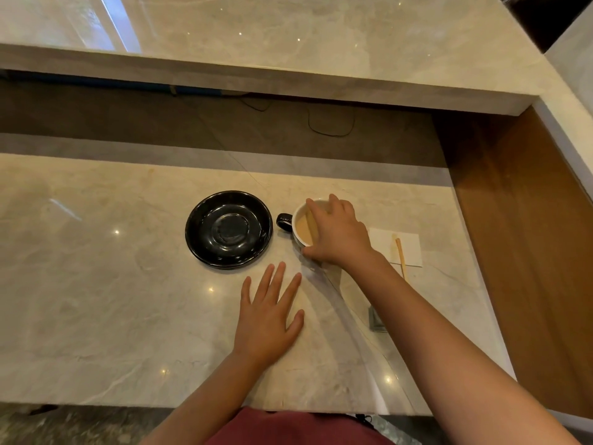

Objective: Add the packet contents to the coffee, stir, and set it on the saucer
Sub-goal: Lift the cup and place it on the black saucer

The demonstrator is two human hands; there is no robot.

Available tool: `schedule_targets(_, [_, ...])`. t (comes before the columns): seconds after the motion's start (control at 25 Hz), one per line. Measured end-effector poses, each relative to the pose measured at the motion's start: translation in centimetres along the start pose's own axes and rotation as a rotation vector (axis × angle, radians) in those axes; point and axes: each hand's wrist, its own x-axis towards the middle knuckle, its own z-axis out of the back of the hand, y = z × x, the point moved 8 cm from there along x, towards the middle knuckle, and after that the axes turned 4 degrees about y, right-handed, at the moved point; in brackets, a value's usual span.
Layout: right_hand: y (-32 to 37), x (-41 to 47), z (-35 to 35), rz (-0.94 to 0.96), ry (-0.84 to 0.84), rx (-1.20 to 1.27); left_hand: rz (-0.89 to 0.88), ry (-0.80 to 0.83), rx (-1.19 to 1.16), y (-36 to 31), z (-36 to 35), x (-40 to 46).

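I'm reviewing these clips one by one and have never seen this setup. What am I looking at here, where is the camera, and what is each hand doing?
There is no machine: a person works with bare hands. The single picture comes from a wide-angle camera worn on the person's head, looking down at a marble counter. The right hand grips a coffee cup from above, fingers over its rim; the cup holds light brown coffee and its dark handle points toward the black saucer, which stands bare to its left. The cup is beside the saucer, not on it. The left hand lies flat and open on the counter, holding nothing. Behind the right wrist is a white napkin with a wooden stirrer lying across it.
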Motion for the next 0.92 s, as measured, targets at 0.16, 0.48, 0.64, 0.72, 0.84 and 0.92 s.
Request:
schedule_targets(0.16, [-0.3, 0.6, 0.0, 0.014, 0.013, 0.042, 0.000, 0.025, 0.001, -0.1, -0.1, -0.1])
schedule_targets(0.48, [0.5, 0.7, 0.9, 0.053, -0.040, 0.080, -0.087, 0.074, 0.043, 0.9, 0.1, -0.2])
schedule_targets(0.64, [2.0, 1.0, 1.2, 0.073, -0.030, 0.093, -0.087, 0.064, 0.016, 0.9, 0.0, -0.2])
schedule_targets(0.72, [3.0, 1.2, 1.6, 0.093, -0.042, 0.075, -0.091, 0.050, 0.006, 0.8, 0.1, -0.2])
schedule_targets(0.84, [5.3, 1.7, 2.1, 0.162, -0.045, 0.066, -0.089, 0.042, 0.008, 0.9, 0.2, -0.2])
schedule_targets(0.92, [6.9, 2.1, 2.3, 0.202, -0.038, 0.075, -0.090, 0.036, 0.006, 0.8, 0.4, -0.3])
